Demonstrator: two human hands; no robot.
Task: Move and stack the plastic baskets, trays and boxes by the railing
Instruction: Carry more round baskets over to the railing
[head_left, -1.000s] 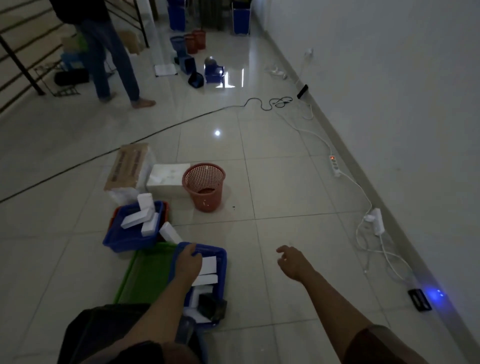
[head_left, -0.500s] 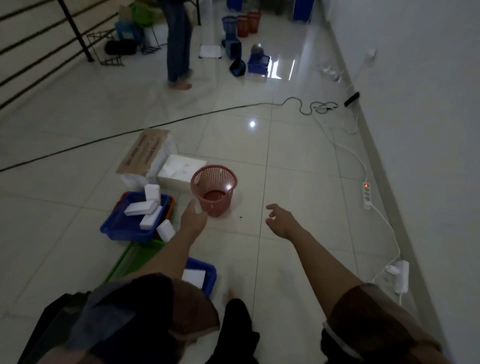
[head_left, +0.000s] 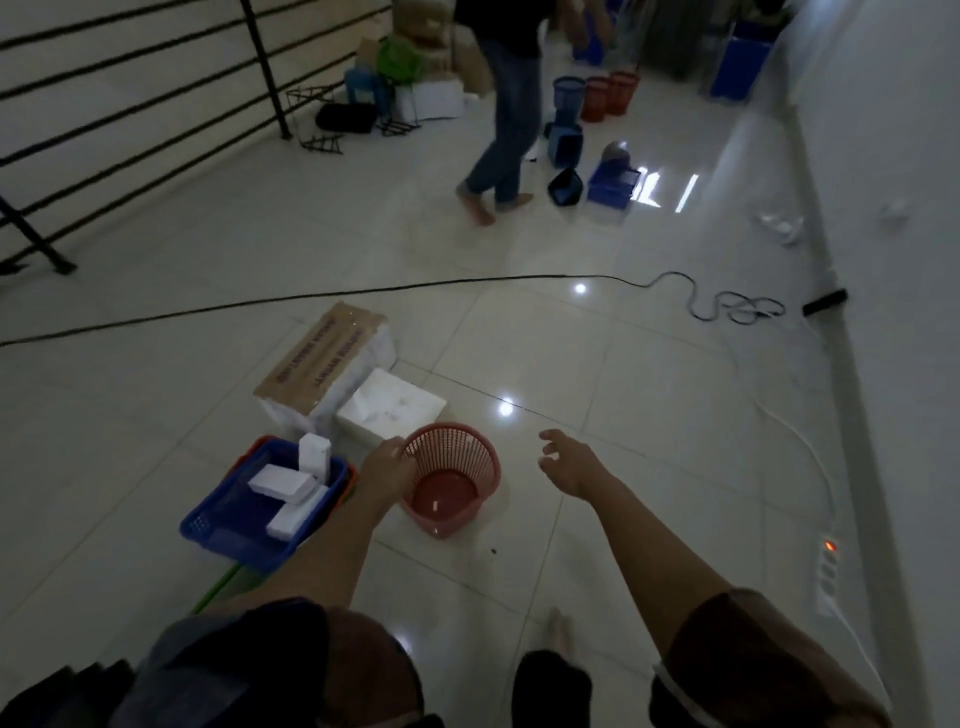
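Note:
A red mesh basket (head_left: 457, 483) stands on the tiled floor with a small white piece on its bottom. My left hand (head_left: 387, 462) is at the basket's left rim, fingers reaching loosely over the edge. My right hand (head_left: 566, 462) hovers to the right of the basket, fingers spread and holding nothing. Left of my arm, a blue tray (head_left: 218, 525) nested in an orange one holds white foam blocks (head_left: 283, 483). A green tray edge (head_left: 218, 584) shows under my forearm. Two white foam boxes (head_left: 389, 410), one topped with cardboard (head_left: 322, 358), sit behind the basket.
A black railing (head_left: 156, 104) runs along the left. A black cable (head_left: 363, 293) crosses the floor. A walking person (head_left: 506, 119) is ahead, near blue and red baskets (head_left: 597, 98), blue boxes (head_left: 613, 187) and piled items (head_left: 410, 78). A power strip (head_left: 828, 564) lies by the right wall.
My left hand left the near blue tray and moved forward to the red basket's rim. A white piece now lies inside the basket. I stepped forward; the other person walked right.

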